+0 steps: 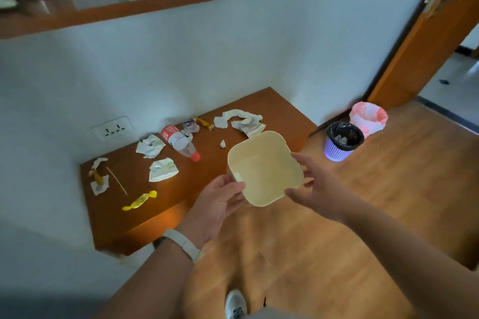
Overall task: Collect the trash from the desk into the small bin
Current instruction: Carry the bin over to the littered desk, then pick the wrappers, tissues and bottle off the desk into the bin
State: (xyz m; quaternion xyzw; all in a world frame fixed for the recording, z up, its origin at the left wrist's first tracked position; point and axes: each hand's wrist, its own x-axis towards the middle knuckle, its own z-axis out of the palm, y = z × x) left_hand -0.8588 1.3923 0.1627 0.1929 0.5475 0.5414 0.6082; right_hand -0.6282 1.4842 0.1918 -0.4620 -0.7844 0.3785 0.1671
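A small cream square bin (267,171) hangs in the air at the near right edge of the brown desk (280,109), and nothing shows inside it. My left hand (220,204) grips its near left rim. My right hand (318,189) is spread beside its right corner, fingers apart, touching or almost touching it. On the desk lie crumpled tissues (242,122), a plastic bottle with a red cap (180,142), a folded paper wrapper (162,169), a yellow candy wrapper (140,201), a thin stick (116,180) and more paper scraps (98,179).
A purple mesh bin with a black liner (342,141) and a bin with a pink-white bag (368,118) stand on the wooden floor right of the desk. A wall shelf (134,5) holds glass jars above. An open door (427,41) is at the right. A wall socket (112,128) sits behind the desk.
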